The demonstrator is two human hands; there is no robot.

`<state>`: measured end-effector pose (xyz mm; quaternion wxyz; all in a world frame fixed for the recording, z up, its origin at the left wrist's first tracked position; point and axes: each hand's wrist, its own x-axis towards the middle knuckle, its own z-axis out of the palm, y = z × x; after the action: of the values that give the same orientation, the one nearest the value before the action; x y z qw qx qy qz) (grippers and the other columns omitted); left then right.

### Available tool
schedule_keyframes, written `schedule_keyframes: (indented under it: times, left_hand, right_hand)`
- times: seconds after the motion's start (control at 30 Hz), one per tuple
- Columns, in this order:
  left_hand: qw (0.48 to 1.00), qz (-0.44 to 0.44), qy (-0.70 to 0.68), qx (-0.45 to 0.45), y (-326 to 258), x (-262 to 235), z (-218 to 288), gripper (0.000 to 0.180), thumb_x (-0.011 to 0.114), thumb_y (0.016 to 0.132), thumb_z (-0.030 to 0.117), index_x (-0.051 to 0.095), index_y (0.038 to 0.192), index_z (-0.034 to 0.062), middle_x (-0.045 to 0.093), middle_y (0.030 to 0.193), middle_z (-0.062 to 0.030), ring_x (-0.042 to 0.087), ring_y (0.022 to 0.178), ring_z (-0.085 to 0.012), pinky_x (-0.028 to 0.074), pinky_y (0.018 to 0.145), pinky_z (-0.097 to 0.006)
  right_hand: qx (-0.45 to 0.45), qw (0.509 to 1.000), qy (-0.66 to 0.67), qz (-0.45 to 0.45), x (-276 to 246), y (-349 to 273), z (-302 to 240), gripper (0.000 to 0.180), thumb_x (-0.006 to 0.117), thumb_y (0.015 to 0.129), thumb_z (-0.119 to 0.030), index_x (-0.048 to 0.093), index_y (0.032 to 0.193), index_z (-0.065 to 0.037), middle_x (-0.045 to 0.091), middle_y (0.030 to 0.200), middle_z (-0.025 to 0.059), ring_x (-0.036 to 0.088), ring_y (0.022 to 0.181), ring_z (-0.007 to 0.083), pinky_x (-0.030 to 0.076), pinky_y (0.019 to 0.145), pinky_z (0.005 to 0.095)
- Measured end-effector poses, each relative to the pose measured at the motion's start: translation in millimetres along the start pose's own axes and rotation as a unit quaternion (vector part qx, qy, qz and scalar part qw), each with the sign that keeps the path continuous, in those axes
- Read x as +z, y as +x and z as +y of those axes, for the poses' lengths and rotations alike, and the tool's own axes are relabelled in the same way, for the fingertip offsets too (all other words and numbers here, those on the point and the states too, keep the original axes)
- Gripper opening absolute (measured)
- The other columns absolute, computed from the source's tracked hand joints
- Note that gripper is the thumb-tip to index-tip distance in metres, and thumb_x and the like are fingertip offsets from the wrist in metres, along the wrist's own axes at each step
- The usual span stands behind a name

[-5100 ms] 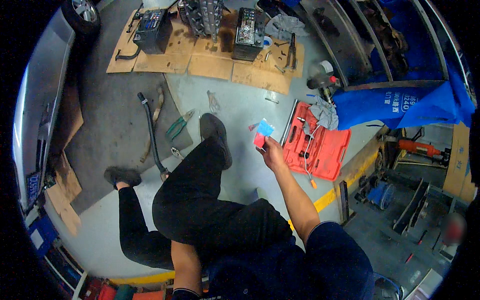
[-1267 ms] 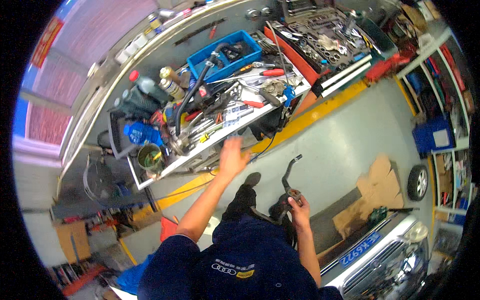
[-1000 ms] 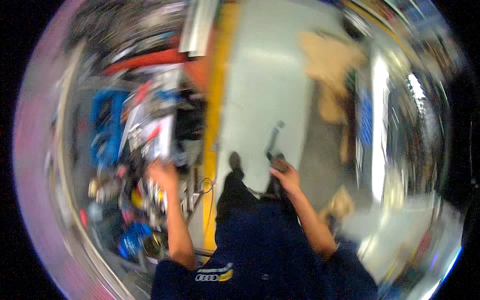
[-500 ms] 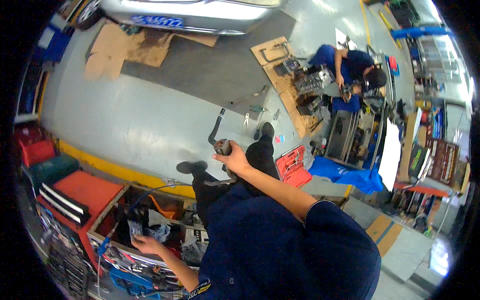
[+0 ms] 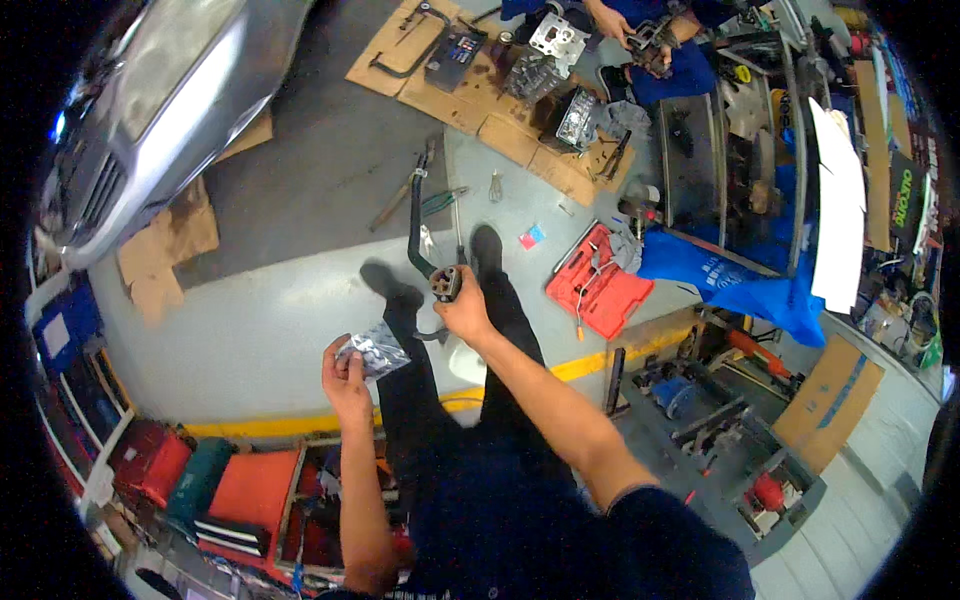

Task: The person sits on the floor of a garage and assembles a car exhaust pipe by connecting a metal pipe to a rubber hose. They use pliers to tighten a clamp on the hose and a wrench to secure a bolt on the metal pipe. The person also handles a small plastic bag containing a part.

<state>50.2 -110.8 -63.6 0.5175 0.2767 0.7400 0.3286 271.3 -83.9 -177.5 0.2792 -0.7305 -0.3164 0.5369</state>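
Observation:
My right hand point(image 5: 466, 312) is closed around a grey metal housing point(image 5: 445, 284) with openings in its end face. A bent black hose point(image 5: 415, 225) extends from this part, away from me. To the left and a little nearer, my left hand point(image 5: 347, 380) pinches a crumpled, shiny clear plastic bag point(image 5: 380, 352); what the bag contains cannot be made out. Both things are held in the air over my legs and the floor. Beyond the hose, green-handled pliers point(image 5: 440, 201) and other hand tools lie on the floor.
An open red tool case point(image 5: 600, 282) lies to the right, near a blue cloth point(image 5: 725, 280). Engine parts point(image 5: 540, 72) rest on cardboard ahead, where a co-worker's hands point(image 5: 620, 25) handle a part. A silver car point(image 5: 170, 110) stands far left; a red-topped cart point(image 5: 250, 490) is near left.
My left hand has come up from the cart, bringing the plastic bag beside the housing. My right hand still grips the housing. The view has turned to the right.

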Motion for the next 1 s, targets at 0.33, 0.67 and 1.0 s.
schedule_keyframes:
  times: [0.33,0.67,1.0]
  left_hand:
    - [0.982,-0.135,0.131,0.015,271,208,-155,0.04,0.059,0.101,0.004,0.059,0.141,0.0027,0.068,0.115,-0.0058,0.061,0.094,-0.0088,0.049,0.079,-0.022]
    - [0.967,-0.035,0.184,0.17,268,216,-161,0.04,0.056,0.101,-0.002,0.058,0.141,-0.0021,0.066,0.117,-0.0077,0.059,0.103,-0.0118,0.046,0.094,-0.024]
    - [0.943,0.006,0.075,0.324,165,152,-195,0.038,0.058,0.102,0.003,0.059,0.14,0.0031,0.069,0.106,-0.0091,0.063,0.092,-0.0116,0.05,0.082,-0.026]
  right_hand:
    - [0.036,0.972,0.2,0.121,86,272,283,0.066,0.073,0.075,0.003,0.048,0.136,-0.004,0.064,0.122,0.0211,0.065,0.114,0.0341,0.052,0.099,0.0409]
    - [0.056,0.986,0.033,0.153,154,284,443,0.07,0.075,0.078,-0.006,0.045,0.142,-0.007,0.067,0.121,0.0245,0.067,0.113,0.0439,0.053,0.098,0.0475]
    - [0.139,0.984,0.084,0.071,104,275,480,0.083,0.084,0.072,-0.016,0.048,0.143,0.005,0.066,0.129,0.0249,0.067,0.113,0.0372,0.054,0.095,0.0464]
